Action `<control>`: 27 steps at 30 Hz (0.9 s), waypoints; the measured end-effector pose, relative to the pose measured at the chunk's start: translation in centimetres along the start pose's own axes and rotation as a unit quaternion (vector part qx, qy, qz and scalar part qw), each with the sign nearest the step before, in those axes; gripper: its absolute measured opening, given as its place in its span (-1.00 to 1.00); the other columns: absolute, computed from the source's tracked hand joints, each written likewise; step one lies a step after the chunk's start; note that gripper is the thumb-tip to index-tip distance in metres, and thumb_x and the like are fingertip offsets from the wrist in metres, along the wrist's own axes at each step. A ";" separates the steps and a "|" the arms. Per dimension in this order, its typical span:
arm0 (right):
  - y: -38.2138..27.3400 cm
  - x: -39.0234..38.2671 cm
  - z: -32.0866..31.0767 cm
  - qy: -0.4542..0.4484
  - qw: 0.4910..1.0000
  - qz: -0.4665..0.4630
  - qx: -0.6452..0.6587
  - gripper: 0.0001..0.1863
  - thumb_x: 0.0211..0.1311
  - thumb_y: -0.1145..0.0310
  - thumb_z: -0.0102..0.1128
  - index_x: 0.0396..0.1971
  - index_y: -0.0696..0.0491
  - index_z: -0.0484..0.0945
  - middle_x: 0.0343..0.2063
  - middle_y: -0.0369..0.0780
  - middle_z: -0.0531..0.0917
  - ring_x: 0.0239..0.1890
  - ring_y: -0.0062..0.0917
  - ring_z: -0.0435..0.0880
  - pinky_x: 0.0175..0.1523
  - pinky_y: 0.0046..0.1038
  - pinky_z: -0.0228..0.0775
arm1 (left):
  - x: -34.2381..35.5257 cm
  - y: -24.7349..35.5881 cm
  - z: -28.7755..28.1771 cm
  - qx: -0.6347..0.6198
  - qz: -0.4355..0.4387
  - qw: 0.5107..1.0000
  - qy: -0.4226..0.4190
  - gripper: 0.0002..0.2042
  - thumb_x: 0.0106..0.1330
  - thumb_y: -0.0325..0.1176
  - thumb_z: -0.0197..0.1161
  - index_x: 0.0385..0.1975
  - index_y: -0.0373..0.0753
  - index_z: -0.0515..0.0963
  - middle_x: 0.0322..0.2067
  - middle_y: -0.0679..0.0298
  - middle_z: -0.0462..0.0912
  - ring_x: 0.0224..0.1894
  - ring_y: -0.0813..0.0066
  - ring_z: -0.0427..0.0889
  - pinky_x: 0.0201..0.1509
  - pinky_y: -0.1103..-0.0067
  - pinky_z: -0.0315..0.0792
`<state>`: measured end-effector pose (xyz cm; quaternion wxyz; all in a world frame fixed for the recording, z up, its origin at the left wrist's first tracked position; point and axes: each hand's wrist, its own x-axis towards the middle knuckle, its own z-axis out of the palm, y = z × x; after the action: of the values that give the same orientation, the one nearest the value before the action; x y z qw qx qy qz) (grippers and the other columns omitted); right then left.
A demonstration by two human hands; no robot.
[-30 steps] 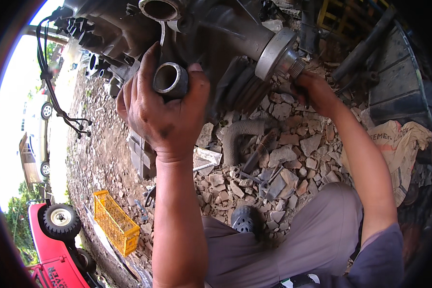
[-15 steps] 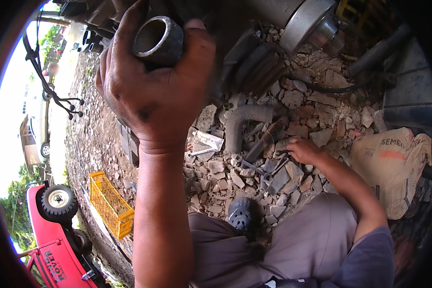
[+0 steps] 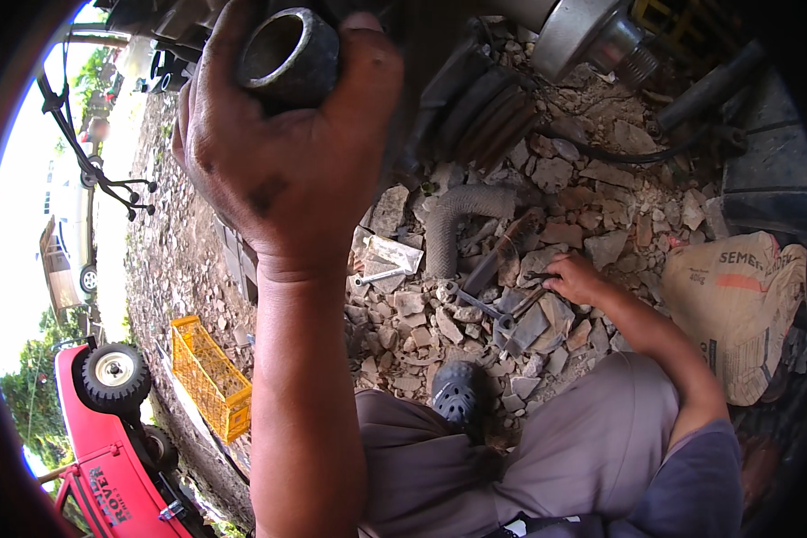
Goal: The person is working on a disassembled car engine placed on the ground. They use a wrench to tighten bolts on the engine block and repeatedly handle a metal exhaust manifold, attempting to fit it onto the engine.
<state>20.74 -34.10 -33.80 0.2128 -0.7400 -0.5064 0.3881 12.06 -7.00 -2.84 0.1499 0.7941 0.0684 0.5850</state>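
Note:
High in the view, my left hand (image 3: 282, 175) is closed around a short, thick metal tube (image 3: 309, 67), its open round end showing between thumb and fingers. Dark grease marks the back of this hand. Down among the broken stones, my right hand (image 3: 572, 278) has its fingers curled in at a slim dark tool, whose shape I cannot make out. Just left of these fingers lie a metal wrench (image 3: 482, 307) and a flat dark piece (image 3: 531, 327). A ribbed grey hose (image 3: 446, 224) rests behind them, with a socket wrench (image 3: 379, 276) and a crumpled white tube (image 3: 393, 254) to its left.
Dark vehicle parts hang overhead, including a ribbed rubber boot (image 3: 475, 121) and a silver cylindrical part (image 3: 583, 40). A paper sack (image 3: 731, 314) lies at right. At left are a yellow crate (image 3: 208, 377), a red vehicle (image 3: 108, 448) and dangling cables (image 3: 90, 166). Rubble covers the ground.
My left hand and the metal tube sit slightly higher in the view. My right hand has shifted a little to the right and stays low by the tools.

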 end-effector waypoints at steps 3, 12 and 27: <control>-0.1 0.2 0.2 -0.005 1.000 0.008 -0.004 -0.74 0.08 0.27 0.30 -0.29 0.13 0.65 -0.29 -0.08 0.62 -0.12 -0.13 0.58 -0.01 -0.19 0.39 | 0.3 -0.5 -0.4 -0.003 0.022 1.000 -0.013 -0.55 0.10 -0.55 0.24 0.05 -0.50 0.44 -0.21 0.11 0.65 -0.18 0.45 0.62 -0.06 0.55 0.50; -0.1 0.2 0.0 -0.014 1.000 -0.002 -0.009 -0.73 0.06 0.27 0.31 -0.27 0.11 0.66 -0.28 -0.08 0.63 -0.13 -0.13 0.59 -0.02 -0.19 0.40 | 0.2 1.1 0.1 0.005 0.016 1.000 0.001 -0.55 0.11 -0.56 0.24 0.05 -0.50 0.43 -0.18 0.09 0.64 -0.15 0.42 0.62 -0.03 0.54 0.50; 0.0 0.1 0.1 -0.015 1.000 0.017 -0.021 -0.74 0.06 0.26 0.31 -0.27 0.07 0.67 -0.26 -0.10 0.63 -0.11 -0.15 0.59 0.00 -0.21 0.41 | 0.8 2.7 -1.1 0.013 -0.156 0.985 -0.066 -0.53 0.15 -0.34 0.42 0.04 -0.39 0.50 -0.24 0.22 0.69 -0.26 0.59 0.64 -0.13 0.65 0.52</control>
<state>20.64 -34.06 -33.87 0.1831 -0.7466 -0.5053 0.3921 11.07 -9.13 -0.99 0.2332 0.8124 0.1893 0.4998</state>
